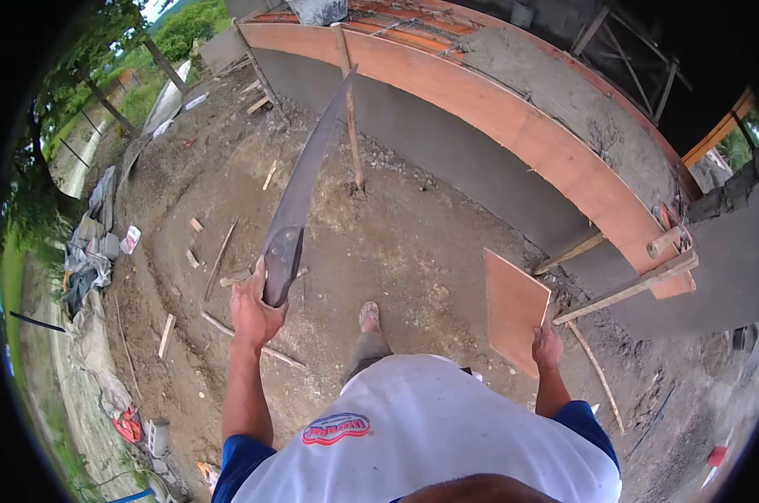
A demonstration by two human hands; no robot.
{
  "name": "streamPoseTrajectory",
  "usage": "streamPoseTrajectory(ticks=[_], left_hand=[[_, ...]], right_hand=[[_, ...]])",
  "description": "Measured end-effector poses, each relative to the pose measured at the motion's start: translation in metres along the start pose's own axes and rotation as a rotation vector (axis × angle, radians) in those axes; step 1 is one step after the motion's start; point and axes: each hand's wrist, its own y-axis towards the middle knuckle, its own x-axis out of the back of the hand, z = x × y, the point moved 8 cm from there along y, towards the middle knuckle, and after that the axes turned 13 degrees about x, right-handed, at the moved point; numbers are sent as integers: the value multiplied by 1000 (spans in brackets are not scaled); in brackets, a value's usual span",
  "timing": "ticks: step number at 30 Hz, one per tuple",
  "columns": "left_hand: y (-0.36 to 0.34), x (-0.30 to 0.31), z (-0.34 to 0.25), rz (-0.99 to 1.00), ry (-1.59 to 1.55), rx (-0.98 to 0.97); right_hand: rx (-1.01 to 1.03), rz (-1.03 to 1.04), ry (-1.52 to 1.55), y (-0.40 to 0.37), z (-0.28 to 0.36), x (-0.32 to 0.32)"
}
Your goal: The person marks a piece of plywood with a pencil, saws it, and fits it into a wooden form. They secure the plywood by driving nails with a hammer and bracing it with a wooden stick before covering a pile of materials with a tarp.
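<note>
My left hand (255,312) grips the dark handle of a long hand saw (300,189), whose blade points up and away toward the wall. A flat rectangular piece of orange-brown plywood (513,308) hangs from my right hand (547,345), which pinches its lower corner. My foot (369,317) stands on bare dirt between the two hands.
A curved concrete wall (446,151) topped with orange plywood formwork (513,117) runs across the back and right. Wooden stakes (350,109) and a brace (626,289) prop it. Scrap wood (220,251) litters the dirt. Bags and debris (94,251) lie at the left edge.
</note>
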Motion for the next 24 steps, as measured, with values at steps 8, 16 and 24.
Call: streamPoseTrajectory(ticks=[8, 16, 24], left_hand=[[320, 8, -80, 29, -91, -37], [580, -31, -207, -16, -37, -172], [831, -182, -325, -4, 112, -280]], right_hand=[[21, -49, -43, 124, 130, -40], [16, -53, 199, 259, 183, -107], [-36, 63, 311, 405, 209, -156]])
